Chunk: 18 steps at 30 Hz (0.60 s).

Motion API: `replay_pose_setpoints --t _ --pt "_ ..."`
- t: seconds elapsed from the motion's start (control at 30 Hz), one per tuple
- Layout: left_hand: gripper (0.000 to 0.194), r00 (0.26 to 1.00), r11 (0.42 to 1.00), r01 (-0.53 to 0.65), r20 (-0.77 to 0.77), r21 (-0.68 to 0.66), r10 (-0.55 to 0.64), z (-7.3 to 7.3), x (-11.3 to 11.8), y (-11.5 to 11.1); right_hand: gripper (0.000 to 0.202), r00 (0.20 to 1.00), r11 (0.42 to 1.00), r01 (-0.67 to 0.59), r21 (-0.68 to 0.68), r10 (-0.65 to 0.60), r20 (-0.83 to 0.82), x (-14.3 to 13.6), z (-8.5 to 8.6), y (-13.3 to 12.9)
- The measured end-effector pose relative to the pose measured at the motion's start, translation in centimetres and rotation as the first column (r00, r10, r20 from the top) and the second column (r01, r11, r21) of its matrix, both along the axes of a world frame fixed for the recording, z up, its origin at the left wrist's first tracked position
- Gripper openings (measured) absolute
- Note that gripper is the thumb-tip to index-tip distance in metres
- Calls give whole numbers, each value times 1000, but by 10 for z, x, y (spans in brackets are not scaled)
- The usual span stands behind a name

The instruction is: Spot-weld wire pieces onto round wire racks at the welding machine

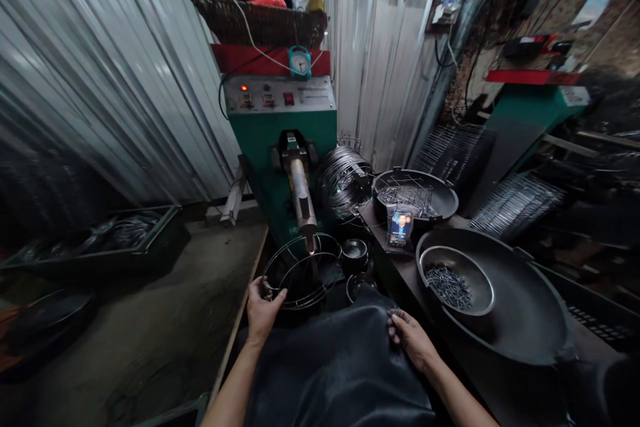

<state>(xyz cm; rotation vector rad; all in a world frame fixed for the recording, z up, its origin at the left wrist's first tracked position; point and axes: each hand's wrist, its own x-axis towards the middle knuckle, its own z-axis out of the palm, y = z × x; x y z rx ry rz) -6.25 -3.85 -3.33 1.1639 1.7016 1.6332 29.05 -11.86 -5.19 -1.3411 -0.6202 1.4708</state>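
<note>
1. Head view, centre: the wire frame (305,303) looks round, without clear long axis. It lies upward and right of the left hand (263,315), the nearer one, whose fingers pinch its rim.
2. Lower right of centre: the right hand (411,337) has fingers narrow; whether holding something, I cannot tell.
3. Wooden edge (231,337) bounds left; small bowl (356,263) sits just right; room seems toward the apron (340,360).
</note>
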Motion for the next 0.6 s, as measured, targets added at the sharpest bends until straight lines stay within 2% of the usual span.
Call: replay_pose_setpoints --t 0.17,0.33,0.5,0.6 --pt "62 944 999 8 331 -54 10 17 15 -3 33 988 997 77 -22 -79 -133 1 1 -2" --pt "61 835 996 7 548 -94 46 39 32 -8 32 987 993 114 39 -109 -117 -5 9 2" --pt "52 737 993 -20 669 -118 95 63 44 -1 30 992 969 115 218 -100 -79 -26 39 18" --pt "46 646 976 -30 741 -215 184 72 43 4 30 1000 956 6 292 -3 -10 -49 63 33"
